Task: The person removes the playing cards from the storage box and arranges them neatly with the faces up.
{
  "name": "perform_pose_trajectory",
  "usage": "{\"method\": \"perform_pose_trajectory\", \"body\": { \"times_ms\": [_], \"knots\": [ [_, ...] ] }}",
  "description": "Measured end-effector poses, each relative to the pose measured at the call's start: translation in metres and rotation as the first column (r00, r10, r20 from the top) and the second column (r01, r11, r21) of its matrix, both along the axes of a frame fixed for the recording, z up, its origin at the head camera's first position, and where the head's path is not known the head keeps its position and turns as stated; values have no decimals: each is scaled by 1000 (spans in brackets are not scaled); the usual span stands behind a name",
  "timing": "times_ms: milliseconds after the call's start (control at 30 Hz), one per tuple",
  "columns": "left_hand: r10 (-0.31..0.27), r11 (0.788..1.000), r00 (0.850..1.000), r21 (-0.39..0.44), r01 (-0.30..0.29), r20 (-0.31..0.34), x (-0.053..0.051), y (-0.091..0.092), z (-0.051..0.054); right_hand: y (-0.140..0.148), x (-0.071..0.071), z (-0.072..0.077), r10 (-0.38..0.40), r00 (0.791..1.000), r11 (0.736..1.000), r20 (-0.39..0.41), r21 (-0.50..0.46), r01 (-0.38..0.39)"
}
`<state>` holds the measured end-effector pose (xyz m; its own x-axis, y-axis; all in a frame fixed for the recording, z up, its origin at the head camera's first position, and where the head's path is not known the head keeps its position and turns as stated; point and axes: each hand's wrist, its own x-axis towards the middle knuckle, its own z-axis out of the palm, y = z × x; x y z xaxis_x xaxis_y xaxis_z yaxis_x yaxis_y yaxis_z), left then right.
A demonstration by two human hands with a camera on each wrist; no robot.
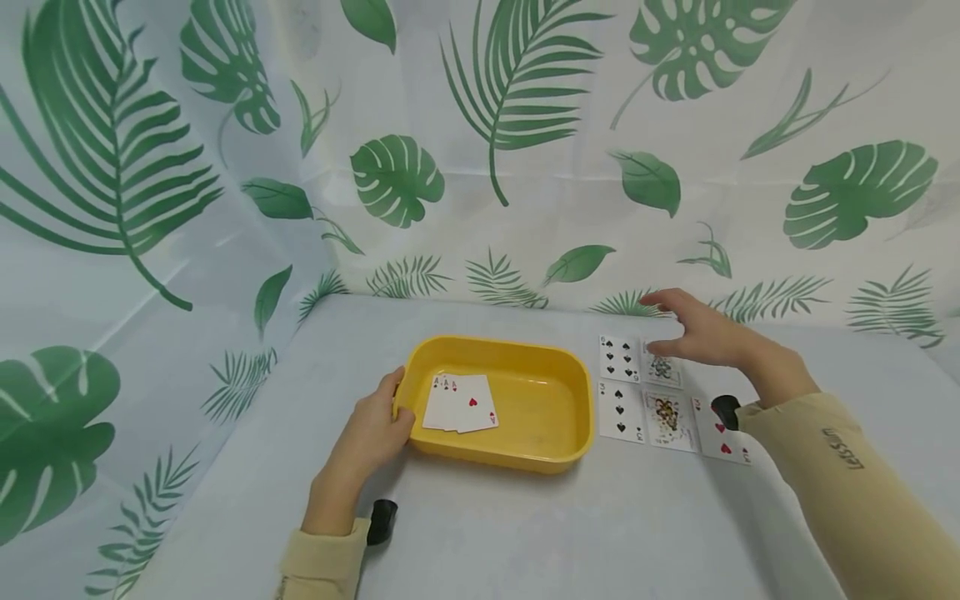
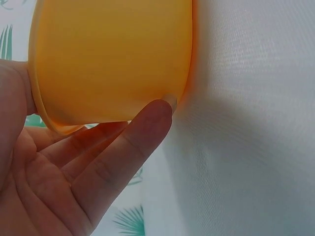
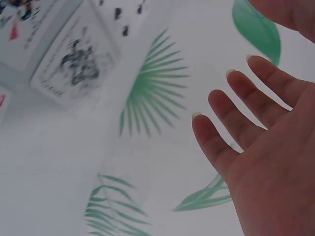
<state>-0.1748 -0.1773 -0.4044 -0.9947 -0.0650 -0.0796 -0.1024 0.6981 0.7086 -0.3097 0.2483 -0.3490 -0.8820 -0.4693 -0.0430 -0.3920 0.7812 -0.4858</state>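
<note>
Now, with our left grip (image 1: 372,421), we hold the yellow tray (image 1: 536,408) by its left end, thumb over the rim and fingers along the outer wall; the left wrist view shows a fingertip against that wall, low down. The tray reaches out to the right of this grip, with the worktop (image 1: 555,533) beneath. Inside, nearest our left grip, three aces (image 1: 474,403) lie face up in an overlapping fan, a heart on top; the tray's right half is bare.

Our right grip (image 1: 705,332) is spread and holds nothing. Its thumb stands well away from the fingers, and the right wrist view shows all four fingers apart, with the cards off to one side of them. From the head view, we see it above the back of the card layout, thumb crossing in front of the grey joker (image 1: 663,372).

Just left of that joker lies the six of spades (image 1: 619,358). In the row nearer us, from left to right, come the three of spades (image 1: 621,411), the coloured joker (image 1: 670,419) and a heart card (image 1: 712,437), partly hidden by our right cuff. All five lie face up, right of the tray.
</note>
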Motion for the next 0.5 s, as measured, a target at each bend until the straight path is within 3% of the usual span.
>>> {"method": "perform_pose_trajectory", "body": {
  "times_ms": [500],
  "knots": [
    [1, 1000, 1000, -11, -1, -6, -2, 0, -2, -63, 12, 36, 111, 992, 992, -67, -57, -115]
  ]
}}
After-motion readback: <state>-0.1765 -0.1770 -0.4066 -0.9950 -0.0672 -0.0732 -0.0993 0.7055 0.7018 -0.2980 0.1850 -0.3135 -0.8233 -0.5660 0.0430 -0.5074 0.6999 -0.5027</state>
